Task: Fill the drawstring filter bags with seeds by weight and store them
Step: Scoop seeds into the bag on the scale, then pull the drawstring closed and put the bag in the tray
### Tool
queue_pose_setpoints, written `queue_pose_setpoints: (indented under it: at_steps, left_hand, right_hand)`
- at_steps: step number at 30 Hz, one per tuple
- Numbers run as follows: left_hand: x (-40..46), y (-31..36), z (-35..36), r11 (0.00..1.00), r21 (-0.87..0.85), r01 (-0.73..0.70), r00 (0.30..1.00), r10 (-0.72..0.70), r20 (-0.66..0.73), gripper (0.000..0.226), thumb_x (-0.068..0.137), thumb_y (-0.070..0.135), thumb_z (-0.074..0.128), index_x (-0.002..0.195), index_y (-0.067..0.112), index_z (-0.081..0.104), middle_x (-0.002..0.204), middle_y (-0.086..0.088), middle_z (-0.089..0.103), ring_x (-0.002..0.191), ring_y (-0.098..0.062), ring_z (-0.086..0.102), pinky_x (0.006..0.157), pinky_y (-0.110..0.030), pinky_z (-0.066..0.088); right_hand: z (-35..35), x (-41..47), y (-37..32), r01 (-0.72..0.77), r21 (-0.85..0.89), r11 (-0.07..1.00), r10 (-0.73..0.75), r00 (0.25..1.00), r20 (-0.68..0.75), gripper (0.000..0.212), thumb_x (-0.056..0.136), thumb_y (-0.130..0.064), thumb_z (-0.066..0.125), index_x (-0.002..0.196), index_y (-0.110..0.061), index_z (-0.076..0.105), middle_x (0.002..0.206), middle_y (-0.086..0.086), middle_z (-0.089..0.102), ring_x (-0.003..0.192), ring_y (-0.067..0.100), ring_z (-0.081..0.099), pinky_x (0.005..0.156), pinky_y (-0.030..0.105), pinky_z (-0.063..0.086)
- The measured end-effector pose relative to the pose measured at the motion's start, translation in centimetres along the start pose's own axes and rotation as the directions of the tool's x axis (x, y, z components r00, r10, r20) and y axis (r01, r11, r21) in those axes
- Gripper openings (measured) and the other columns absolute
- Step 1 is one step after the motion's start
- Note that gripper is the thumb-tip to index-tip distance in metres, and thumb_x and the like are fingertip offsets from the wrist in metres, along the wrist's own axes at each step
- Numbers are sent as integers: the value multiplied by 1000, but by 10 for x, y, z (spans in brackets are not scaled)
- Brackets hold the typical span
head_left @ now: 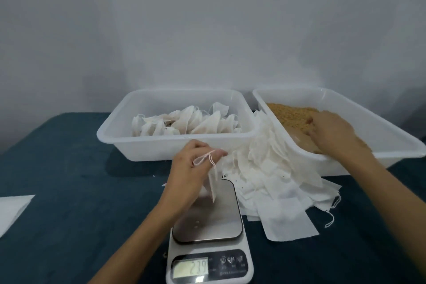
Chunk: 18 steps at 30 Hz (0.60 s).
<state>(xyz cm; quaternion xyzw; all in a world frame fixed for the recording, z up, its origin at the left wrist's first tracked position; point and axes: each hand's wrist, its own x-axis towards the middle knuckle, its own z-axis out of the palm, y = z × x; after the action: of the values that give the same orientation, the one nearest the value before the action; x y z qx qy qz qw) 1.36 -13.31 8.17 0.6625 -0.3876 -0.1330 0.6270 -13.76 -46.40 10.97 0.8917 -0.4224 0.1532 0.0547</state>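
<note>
My left hand holds a white drawstring filter bag just above the steel plate of the kitchen scale, its string looped over my fingers. The scale's display shows a reading. My right hand reaches into the right white tray, its fingers down in the tan seeds; whether it grips any is hidden. A heap of empty filter bags lies between the scale and that tray. Several filled, tied bags sit in the left white tray.
Everything stands on a dark teal cloth-covered table against a pale wall. A white sheet lies at the left edge. One flat bag lies loose to the right of the scale.
</note>
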Motion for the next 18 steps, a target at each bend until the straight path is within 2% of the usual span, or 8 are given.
queue_pose_setpoints:
  at_steps: [1, 3, 5, 8, 11, 12, 15, 18]
  left_hand:
    - [9, 4, -2, 1000, -2, -3, 999, 3, -35, 25, 90, 47, 68, 94, 28, 85, 99, 9, 66, 95, -8, 66, 83, -30, 50]
    - [30, 12, -4, 1000, 4, -5, 995, 6, -96, 19, 96, 40, 70, 92, 28, 84, 97, 11, 73, 94, -5, 66, 84, -34, 51]
    - [57, 19, -5, 1000, 1, 21, 990, -21, -138, 22, 100, 36, 67, 90, 26, 84, 89, 8, 77, 90, -8, 69, 86, -37, 53]
    - [108, 24, -5, 998, 37, 54, 976, -45, -212, 25, 101, 33, 66, 89, 18, 83, 76, -5, 75, 77, -28, 68, 75, -45, 54]
    - [163, 19, -4, 988, 124, 91, 960, -54, -274, 25, 99, 25, 67, 91, 7, 82, 92, -15, 77, 90, -36, 70, 86, -50, 58]
    - [181, 15, -4, 978, 181, 102, 957, -46, -287, 25, 98, 24, 68, 91, 4, 81, 93, -18, 76, 86, -35, 68, 88, -50, 58]
    - [231, -1, -2, 917, 372, 144, 956, -32, -291, 27, 98, 18, 68, 90, -5, 79, 83, -24, 70, 74, -29, 60, 81, -44, 58]
    - [276, -22, -3, 850, 480, 215, 955, -81, -285, 14, 97, 5, 65, 88, 0, 74, 85, -15, 65, 84, -27, 65, 74, -31, 59]
  right_hand:
    - [-7, -10, -15, 62, 112, 992, -47, 990, -136, 19, 94, -25, 67, 107, -12, 71, 100, 4, 68, 90, 26, 63, 75, 40, 53]
    - [-20, -38, -50, 204, 338, 919, -89, 941, -326, 11, 95, -24, 65, 95, -16, 71, 82, -9, 63, 74, 12, 59, 65, 30, 46]
    - [-25, -67, -81, 285, 526, 802, -92, 928, -362, 10, 97, -26, 65, 89, -21, 69, 72, -18, 60, 64, 2, 56, 59, 21, 42]
    - [-17, -99, -109, 321, 703, 634, -112, 938, -328, 10, 97, -27, 65, 89, -23, 69, 63, -14, 64, 60, 6, 63, 58, 20, 49]
    - [-7, -112, -113, 306, 787, 535, -98, 948, -301, 9, 96, -27, 67, 87, -27, 68, 59, -12, 64, 58, 8, 65, 57, 17, 49]
    - [-5, -114, -113, 311, 793, 524, -100, 947, -306, 9, 96, -27, 67, 87, -28, 68, 59, -12, 64, 56, 9, 65, 56, 16, 48]
    - [-3, -117, -112, 346, 783, 516, -116, 934, -337, 10, 95, -25, 68, 87, -30, 66, 59, -12, 62, 53, 8, 62, 53, 13, 44]
    - [-4, -119, -114, 368, 775, 514, -147, 927, -344, 8, 96, -32, 64, 89, -35, 65, 60, -14, 61, 53, 8, 61, 51, 22, 47]
